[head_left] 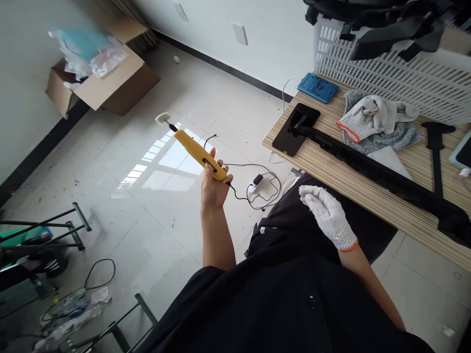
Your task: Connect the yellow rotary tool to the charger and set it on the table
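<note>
Two hands show, one bare and one gloved. Left hand (213, 189) is raised over the floor (154, 206), its fingers wrapped around the rear end of a yellow tool (198, 154). That tool slants up toward 10 o'clock, and its dark tip touches or sits just beside a small white piece (163, 117); which of the two cannot be told. A thin black cord (253, 198) trails from the tool's rear down to a small adapter (255, 182) on the floor at 3 o'clock from the hand.

Right hand (328, 215), in a white knit glove with an orange cuff, rests palm down on the person's dark-clothed lap, fingers loosely together and holding nothing. At 1 o'clock from it stands the counter (368, 189), carrying a long black part (368, 164), a blue pad (317, 87), a heap of grey and white gloves (379, 120) and a white basket (397, 78).

Far off at 10 o'clock a cardboard box (106, 83) holds plastic bags. Green-framed racks (55, 230) stand at 8 o'clock.
</note>
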A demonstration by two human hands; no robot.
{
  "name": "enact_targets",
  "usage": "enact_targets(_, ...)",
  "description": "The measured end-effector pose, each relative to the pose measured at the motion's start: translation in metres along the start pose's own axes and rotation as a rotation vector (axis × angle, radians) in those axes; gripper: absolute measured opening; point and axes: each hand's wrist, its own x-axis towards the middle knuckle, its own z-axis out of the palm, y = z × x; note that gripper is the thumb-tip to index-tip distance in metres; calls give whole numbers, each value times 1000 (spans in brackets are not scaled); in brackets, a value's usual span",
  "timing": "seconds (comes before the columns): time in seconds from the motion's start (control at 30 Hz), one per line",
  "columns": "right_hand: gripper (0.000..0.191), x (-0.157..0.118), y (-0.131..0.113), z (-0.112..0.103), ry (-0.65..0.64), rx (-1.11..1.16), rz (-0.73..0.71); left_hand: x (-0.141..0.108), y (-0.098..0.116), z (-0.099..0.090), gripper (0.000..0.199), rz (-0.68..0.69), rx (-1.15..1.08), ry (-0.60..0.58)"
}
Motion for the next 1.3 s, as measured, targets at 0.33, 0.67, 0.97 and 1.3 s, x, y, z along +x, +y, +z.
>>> enact_targets(0.33,35,-3,2,-2,1,-25,1,3,-10,-1,43,-36,9,27)
enact_targets(0.67,37,-3,1,-8,-10,-32,30,3,-4,13,41,-38,73,67)
enact_targets(0.97,54,-3,-12,17,-238,28,-68,-31,-48,73,56,26,410,-466)
enact_targets(1.3,34,-7,-19,16,19,540,-130,-36,-71,93,41,294,950,-800)
